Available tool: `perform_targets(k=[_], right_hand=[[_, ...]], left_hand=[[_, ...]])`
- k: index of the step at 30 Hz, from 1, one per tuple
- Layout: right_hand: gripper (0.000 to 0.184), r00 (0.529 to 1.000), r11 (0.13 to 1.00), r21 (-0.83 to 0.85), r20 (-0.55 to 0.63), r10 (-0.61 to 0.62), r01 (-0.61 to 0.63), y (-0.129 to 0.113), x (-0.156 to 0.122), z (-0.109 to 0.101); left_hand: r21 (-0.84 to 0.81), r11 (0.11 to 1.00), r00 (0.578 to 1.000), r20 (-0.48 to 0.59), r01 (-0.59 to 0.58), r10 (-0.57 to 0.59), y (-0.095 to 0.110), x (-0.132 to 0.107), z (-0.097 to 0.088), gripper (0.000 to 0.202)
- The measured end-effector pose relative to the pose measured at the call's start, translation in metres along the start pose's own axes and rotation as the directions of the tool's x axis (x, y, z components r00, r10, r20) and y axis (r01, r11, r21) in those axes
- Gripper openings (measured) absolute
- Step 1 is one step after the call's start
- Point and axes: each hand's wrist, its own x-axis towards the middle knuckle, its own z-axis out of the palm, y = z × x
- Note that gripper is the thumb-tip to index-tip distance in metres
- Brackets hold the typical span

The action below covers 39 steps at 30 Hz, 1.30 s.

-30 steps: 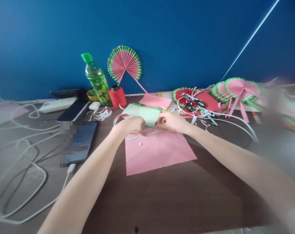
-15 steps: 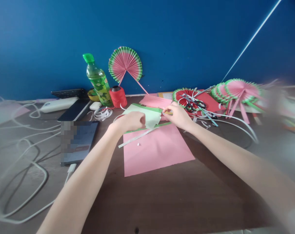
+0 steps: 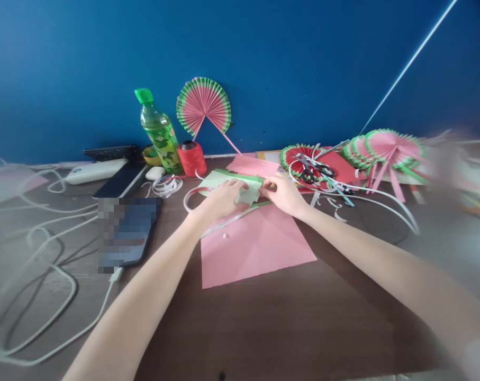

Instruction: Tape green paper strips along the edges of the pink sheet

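Note:
My left hand (image 3: 227, 197) rests on a light green paper (image 3: 213, 181) with its fingers bent over the sheet. At the paper's right edge, the fingertips of my right hand (image 3: 282, 194) are pinched together; what exactly lies between them is partly hidden. A darker green band (image 3: 227, 173) runs along the far edge of the light green paper. Below both hands lies a pink paper sheet (image 3: 255, 248), with a narrow white strip (image 3: 224, 226) across its upper part. A pleated pink paper (image 3: 251, 165) sits just behind the green one.
A folded paper fan (image 3: 204, 106) leans on the blue wall beside a green bottle (image 3: 160, 137) and a red spool (image 3: 192, 159). Scissors (image 3: 313, 172) and white strips lie at right, near more fans (image 3: 390, 145). A phone (image 3: 134, 233) and cables are at left.
My left hand has uncurled from a fist-like shape and moved slightly right over the paper. My right hand has shifted a little left and down, so the hands are closer together.

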Motion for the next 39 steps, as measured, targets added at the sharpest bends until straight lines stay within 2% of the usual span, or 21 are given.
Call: perform_targets(k=[3, 5, 9, 11, 13, 16, 19, 21, 24, 25, 29, 34, 39], right_hand=[[0.009, 0.999, 0.990, 0.131, 0.021, 0.040, -0.043, 0.000, 0.001, -0.001], [0.010, 0.996, 0.976, 0.201, 0.057, 0.071, -0.081, 0.000, 0.003, -0.004], [0.015, 0.992, 0.976, 0.175, 0.045, 0.122, -0.128, 0.002, 0.012, -0.021], [0.014, 0.983, 0.979, 0.109, 0.089, 0.162, -0.171, 0.006, 0.018, -0.035], [0.011, 0.968, 0.976, 0.006, 0.132, 0.215, -0.218, 0.012, 0.023, -0.049], [0.012, 0.961, 0.926, -0.285, 0.057, 0.272, -0.246, 0.025, 0.028, -0.064], [0.016, 0.950, 0.810, -0.519, -0.009, 0.313, -0.272, 0.041, 0.031, -0.075], [0.022, 0.930, 0.754, -0.580, -0.014, 0.368, -0.307, 0.050, 0.034, -0.083], [0.019, 0.861, 0.746, -0.546, 0.085, 0.502, -0.381, 0.061, 0.037, -0.095], [0.018, 0.857, 0.750, -0.532, 0.082, 0.508, -0.393, 0.064, 0.038, -0.098], [0.025, 0.912, 0.730, -0.586, -0.037, 0.409, -0.351, 0.074, 0.039, -0.106], [0.021, 0.903, 0.710, -0.627, 0.023, 0.428, -0.321, 0.068, 0.036, -0.102], [0.057, 0.877, 0.636, -0.686, -0.007, 0.480, -0.354, 0.064, 0.033, -0.096]], left_hand=[[0.001, 0.999, 0.999, 0.020, -0.048, 0.048, 0.003, -0.001, 0.000, 0.063], [0.001, 0.999, 0.998, 0.051, -0.045, 0.045, 0.003, -0.002, 0.000, 0.067], [0.025, 1.000, 0.999, 0.045, 0.008, -0.009, 0.001, -0.003, -0.001, 0.049], [0.048, 0.999, 1.000, 0.017, 0.012, -0.013, 0.000, -0.003, -0.001, 0.043], [0.066, 0.998, 1.000, 0.015, -0.006, 0.005, -0.002, -0.003, -0.002, 0.046], [0.058, 0.998, 1.000, 0.001, 0.003, -0.003, -0.004, -0.002, -0.003, 0.051], [0.038, 0.997, 0.997, -0.050, 0.064, -0.062, -0.005, 0.001, -0.006, 0.040], [-0.017, 0.995, 0.991, -0.095, 0.098, -0.099, -0.005, 0.002, -0.010, 0.036], [-0.229, 0.963, 0.961, -0.200, 0.144, -0.191, -0.004, 0.003, -0.017, 0.034], [-0.309, 0.938, 0.945, -0.229, 0.155, -0.231, -0.004, 0.003, -0.018, 0.034], [-0.520, 0.841, 0.893, -0.296, 0.148, -0.340, -0.005, 0.002, -0.022, 0.032], [-0.606, 0.773, 0.844, -0.302, 0.189, -0.443, -0.008, 0.002, -0.023, 0.025], [-0.626, 0.744, 0.839, -0.256, 0.235, -0.480, -0.010, 0.002, -0.025, 0.024]])
